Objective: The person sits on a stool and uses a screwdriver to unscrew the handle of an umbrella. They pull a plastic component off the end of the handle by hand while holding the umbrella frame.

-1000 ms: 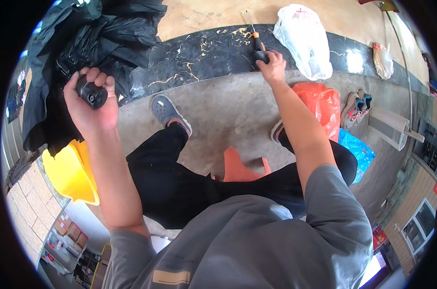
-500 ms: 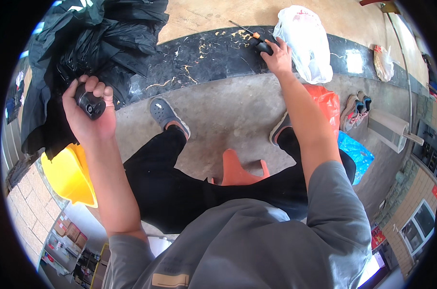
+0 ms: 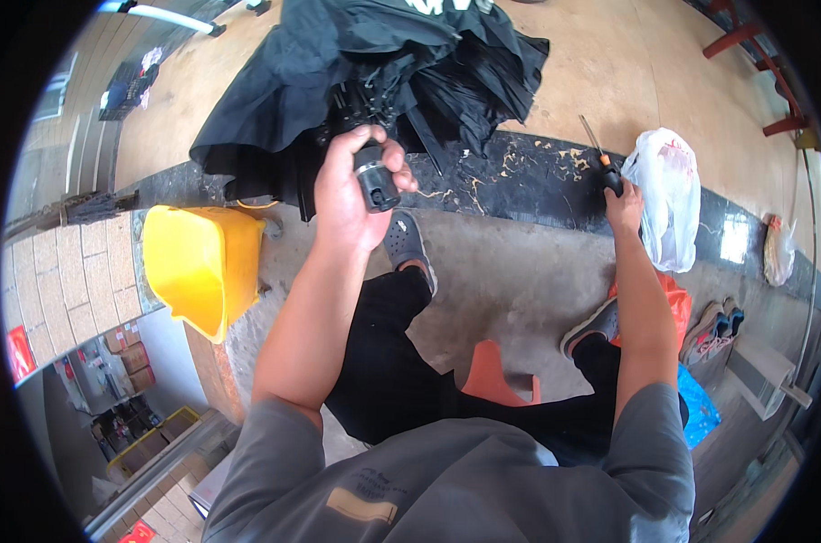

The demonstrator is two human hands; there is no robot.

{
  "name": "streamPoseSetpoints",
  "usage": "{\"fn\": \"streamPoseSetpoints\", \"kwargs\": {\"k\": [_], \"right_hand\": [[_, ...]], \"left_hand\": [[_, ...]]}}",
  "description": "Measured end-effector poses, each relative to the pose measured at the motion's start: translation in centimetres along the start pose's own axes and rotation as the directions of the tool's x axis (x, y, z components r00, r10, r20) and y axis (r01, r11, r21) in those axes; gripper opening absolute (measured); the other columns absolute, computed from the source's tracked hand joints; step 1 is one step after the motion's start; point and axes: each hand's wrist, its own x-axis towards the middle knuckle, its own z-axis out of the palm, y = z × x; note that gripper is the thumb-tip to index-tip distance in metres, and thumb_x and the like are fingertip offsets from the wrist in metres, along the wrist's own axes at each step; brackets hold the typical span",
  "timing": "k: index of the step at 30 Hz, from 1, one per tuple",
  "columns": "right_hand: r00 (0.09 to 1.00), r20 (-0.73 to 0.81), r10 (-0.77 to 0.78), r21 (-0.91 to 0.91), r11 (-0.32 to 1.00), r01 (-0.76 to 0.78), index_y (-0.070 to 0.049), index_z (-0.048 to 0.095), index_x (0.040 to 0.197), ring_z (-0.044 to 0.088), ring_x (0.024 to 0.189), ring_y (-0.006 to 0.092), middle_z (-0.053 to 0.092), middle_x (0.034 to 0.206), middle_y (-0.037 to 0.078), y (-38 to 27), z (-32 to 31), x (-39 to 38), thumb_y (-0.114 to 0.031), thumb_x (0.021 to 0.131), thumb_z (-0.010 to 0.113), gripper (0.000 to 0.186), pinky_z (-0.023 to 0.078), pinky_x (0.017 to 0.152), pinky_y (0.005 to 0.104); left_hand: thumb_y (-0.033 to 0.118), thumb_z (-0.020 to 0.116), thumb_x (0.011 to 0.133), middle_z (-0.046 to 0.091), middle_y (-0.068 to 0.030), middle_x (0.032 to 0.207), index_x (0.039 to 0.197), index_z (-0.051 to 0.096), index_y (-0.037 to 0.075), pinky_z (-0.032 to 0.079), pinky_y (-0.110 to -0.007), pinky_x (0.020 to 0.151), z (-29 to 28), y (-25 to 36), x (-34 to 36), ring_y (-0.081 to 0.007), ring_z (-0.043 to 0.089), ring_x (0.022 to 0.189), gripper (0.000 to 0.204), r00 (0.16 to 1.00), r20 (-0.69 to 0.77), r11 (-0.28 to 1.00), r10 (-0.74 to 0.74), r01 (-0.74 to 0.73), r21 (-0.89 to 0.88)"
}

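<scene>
A black folding umbrella (image 3: 270, 104) lies with its canopy loosely spread at the far left, its thin ribs bunched near the middle. My left hand (image 3: 345, 185) is closed round the umbrella's black handle (image 3: 377, 188), whose end with a silver ring faces back toward me. Away to the right, my right hand (image 3: 625, 213) has its fingers round the dark grip of a screwdriver (image 3: 613, 178) with an orange collar. The screwdriver's thin shaft points away and slightly left, close over the dark stone strip. Part of the grip is hidden by my fingers.
Beside my right hand stands a white plastic bag (image 3: 665, 199), with a red bag (image 3: 673, 303) nearer me. A yellow bin (image 3: 202, 262) is at the left. Yellowish scraps litter the dark strip (image 3: 537, 185). An orange stool (image 3: 492, 371) shows between my legs; shoes (image 3: 711, 332) lie right.
The view has swung left, so everything sits farther right and lower. My right fingers, spread over the screwdriver before, are now drawn in round its grip. The left hand still holds the umbrella handle.
</scene>
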Motion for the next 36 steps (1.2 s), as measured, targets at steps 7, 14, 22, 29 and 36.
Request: {"fn": "streamPoseSetpoints", "kwargs": {"k": [7, 14, 22, 29, 36], "right_hand": [[0.998, -0.061, -0.011, 0.105, 0.994, 0.017, -0.003, 0.061, 0.122, 0.055, 0.108, 0.0416, 0.06, 0.114, 0.022, -1.2, -1.1, -1.8, -0.024, 0.083, 0.07, 0.045, 0.042, 0.098, 0.0466], [0.999, -0.032, -0.002, 0.31, 0.951, 0.012, -0.002, 0.059, 0.123, 0.056, 0.111, 0.0397, 0.059, 0.117, 0.021, -3.4, 1.1, -6.1, -0.021, 0.084, 0.069, 0.045, 0.044, 0.098, 0.0433], [0.989, 0.141, 0.042, 0.376, 0.922, -0.092, -0.006, 0.062, 0.118, 0.054, 0.114, 0.0378, 0.058, 0.121, 0.02, -3.3, 1.9, -4.8, -0.011, 0.075, 0.068, 0.044, 0.041, 0.102, 0.0438], [0.991, -0.032, 0.13, 0.369, 0.923, -0.109, -0.004, 0.06, 0.119, 0.056, 0.109, 0.0376, 0.058, 0.114, 0.018, -2.1, 1.7, -4.1, -0.019, 0.076, 0.077, 0.049, 0.044, 0.097, 0.0444], [0.991, -0.067, 0.112, 0.193, 0.976, -0.098, -0.004, 0.055, 0.124, 0.054, 0.111, 0.0404, 0.057, 0.117, 0.02, -1.0, 2.3, -5.6, -0.019, 0.078, 0.075, 0.052, 0.043, 0.098, 0.0467]], "left_hand": [[0.033, 0.057, 0.093, 0.056, -0.0029, 0.072, 0.094, 0.056, 0.01, 0.045, -0.033, 0.066, 1.1, -0.1, -0.2, -0.0163, 0.055, 0.062, 0.023, 0.999, -0.003, 0.999, -0.042, 0.042, 0.01], [0.033, 0.055, 0.094, 0.056, -0.0027, 0.076, 0.095, 0.056, 0.01, 0.046, -0.033, 0.067, 0.8, 0.2, -0.5, -0.0159, 0.057, 0.065, 0.024, 0.993, 0.04, 0.99, -0.114, 0.117, -0.077], [0.031, 0.057, 0.092, 0.058, -0.0042, 0.081, 0.095, 0.058, 0.008, 0.047, -0.033, 0.069, 1.1, 0.0, 0.2, -0.0169, 0.057, 0.069, 0.023, 0.972, 0.131, 0.967, -0.197, 0.215, -0.138], [0.03, 0.051, 0.094, 0.055, -0.0045, 0.079, 0.094, 0.053, 0.009, 0.044, -0.031, 0.068, -0.1, 0.4, 0.0, -0.0165, 0.053, 0.067, 0.022, 0.975, 0.187, 0.955, -0.119, 0.163, -0.246], [0.027, 0.046, 0.097, 0.055, -0.004, 0.08, 0.097, 0.052, 0.007, 0.047, -0.032, 0.07, 0.4, 0.3, 0.2, -0.0153, 0.055, 0.068, 0.021, 0.972, 0.201, 0.958, -0.125, 0.171, -0.232]]}}
